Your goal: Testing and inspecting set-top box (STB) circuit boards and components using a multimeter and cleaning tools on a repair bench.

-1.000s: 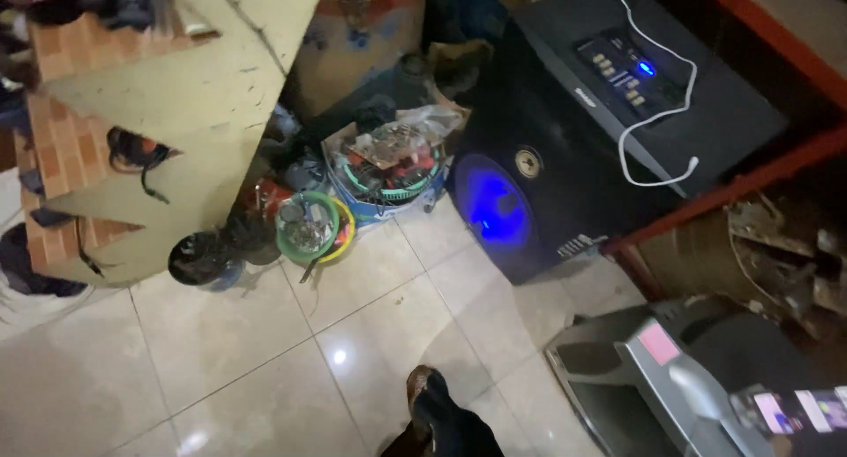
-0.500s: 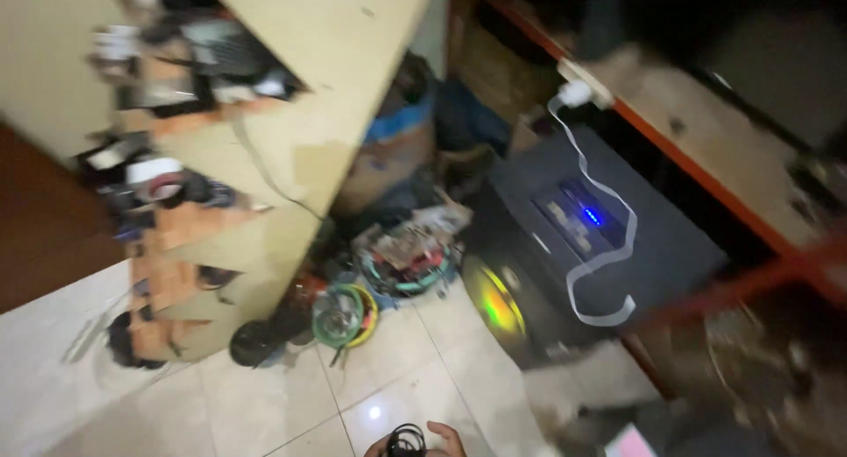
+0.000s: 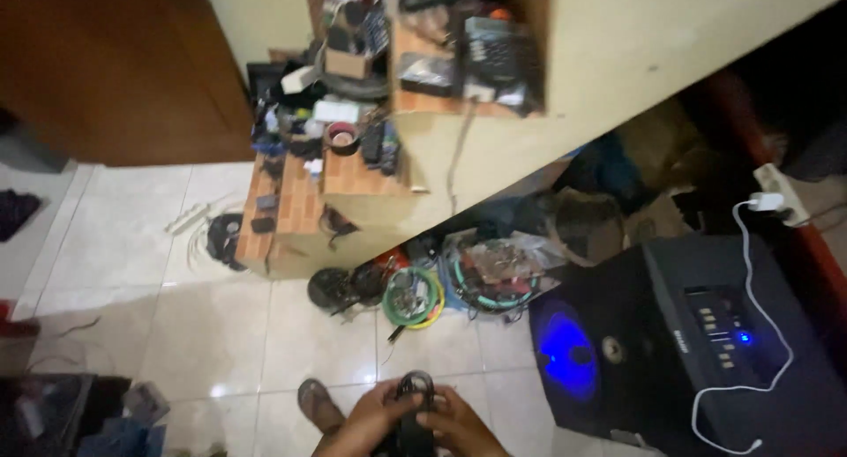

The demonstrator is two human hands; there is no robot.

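Both hands meet at the bottom edge of the head view: left hand point(image 3: 375, 413) and right hand point(image 3: 459, 422) are closed together around a small black coil of cable point(image 3: 415, 395), fingers pinching its loop from either side. The coil sits low and central, above the person's sandalled foot point(image 3: 316, 402) on the tiled floor point(image 3: 212, 333).

Progress, as judged: the coil is gathered and in hand; whether it is fully wound or tied cannot be told, since the lower part is cut off.

Outward: green and yellow wire reels point(image 3: 413, 296) lie near the stepped shelf point(image 3: 300, 219) of clutter; black speaker point(image 3: 670, 333) with blue light stands right, a white cable point(image 3: 750, 289) draped over it.

Versus half a second earlier: the view has swung left and down, the hands are further into frame, the coil is now clearly gripped.
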